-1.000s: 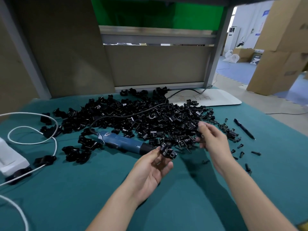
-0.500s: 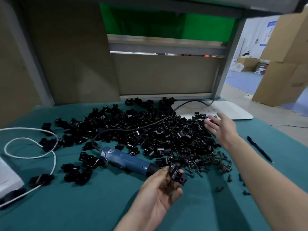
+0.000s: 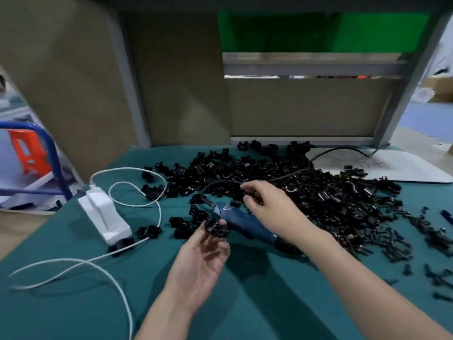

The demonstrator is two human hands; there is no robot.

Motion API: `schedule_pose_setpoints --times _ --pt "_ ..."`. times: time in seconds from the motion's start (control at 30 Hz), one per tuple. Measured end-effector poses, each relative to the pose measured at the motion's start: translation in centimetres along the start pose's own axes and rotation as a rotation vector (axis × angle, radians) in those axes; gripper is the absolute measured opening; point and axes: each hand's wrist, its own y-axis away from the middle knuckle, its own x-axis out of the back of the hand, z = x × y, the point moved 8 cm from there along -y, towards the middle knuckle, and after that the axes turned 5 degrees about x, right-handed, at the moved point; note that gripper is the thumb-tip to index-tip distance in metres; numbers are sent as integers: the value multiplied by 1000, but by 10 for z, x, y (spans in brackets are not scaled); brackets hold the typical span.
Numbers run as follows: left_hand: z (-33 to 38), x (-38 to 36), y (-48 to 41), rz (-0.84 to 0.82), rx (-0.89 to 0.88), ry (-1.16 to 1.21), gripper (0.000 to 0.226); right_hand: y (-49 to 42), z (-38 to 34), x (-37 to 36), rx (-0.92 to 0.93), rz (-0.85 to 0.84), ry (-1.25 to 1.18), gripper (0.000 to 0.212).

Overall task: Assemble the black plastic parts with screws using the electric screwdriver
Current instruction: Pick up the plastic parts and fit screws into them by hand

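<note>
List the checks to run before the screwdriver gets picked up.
1. Black part pinched in the left hand: ok.
2. Screw seated in that part: cannot tell, too blurred.
3. Right hand free to take the tool: cannot tell; its fingers curl at the edge of the pile.
4. Electric screwdriver within reach, lying on the cloth under the right wrist: ok.
5. Cord free of parts: not ok, it runs through the pile.
6. Loose screws nearby on the right: ok.
</note>
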Motion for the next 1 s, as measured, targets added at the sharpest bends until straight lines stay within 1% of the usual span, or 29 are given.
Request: schedule_pose_setpoints --times 0.17,0.2,0.27,0.33,0.4,0.43,0.47,0.5,0.53,0.57,0.6,0.67,0.7,0.73,0.77,0.8,0.87,0.93,1.0 --pt "56 28 12 66 -208 145 22 -20 -34 -83 45 -332 293 64" --pt "62 32 13 82 -237 178 20 -22 -35 -96 49 -379 343 67" --pt "67 37 14 96 -261 226 17 -27 -37 -112 41 -414 401 64" --pt "69 40 12 106 -263 225 13 -32 -38 -117 15 -390 380 58" --pt "69 43 9 132 -271 204 12 -34 -44 -114 28 -349 374 54" --pt "69 44 8 156 -282 183 12 -34 -49 -108 51 -297 370 51" --pt "68 45 7 182 -299 147 12 -33 -53 -98 72 -207 330 47" --pt "67 44 5 201 -323 85 12 -28 -56 -83 72 -83 235 41" --pt "66 42 5 212 -360 -17 13 -20 -54 -65 42 55 85 32" --pt "65 39 6 222 -415 -182 13 -8 -46 -51 -14 163 -113 19" --pt "63 33 9 234 -488 -420 12 6 -33 -42 -96 221 -363 14" --pt "52 13 17 202 -649 -1017 10 39 -7 -44 -290 237 -856 28" --pt "39 2 19 158 -711 -1318 10 57 5 -47 -374 226 -1029 34" --pt "25 -6 21 123 -761 -1581 12 76 14 -50 -451 218 -1143 39" --pt "14 -12 23 99 -811 -1768 13 92 24 -54 -507 202 -1205 41" --pt "6 -16 25 85 -853 -1872 13 106 31 -57 -546 182 -1242 43" --pt "-1 -23 28 75 -899 -1931 12 124 43 -59 -579 160 -1274 41" --pt "-3 -24 29 96 -895 -1930 13 130 48 -54 -535 170 -1256 36" --pt "-2 -19 27 114 -825 -1859 17 129 49 -49 -467 183 -1216 37"
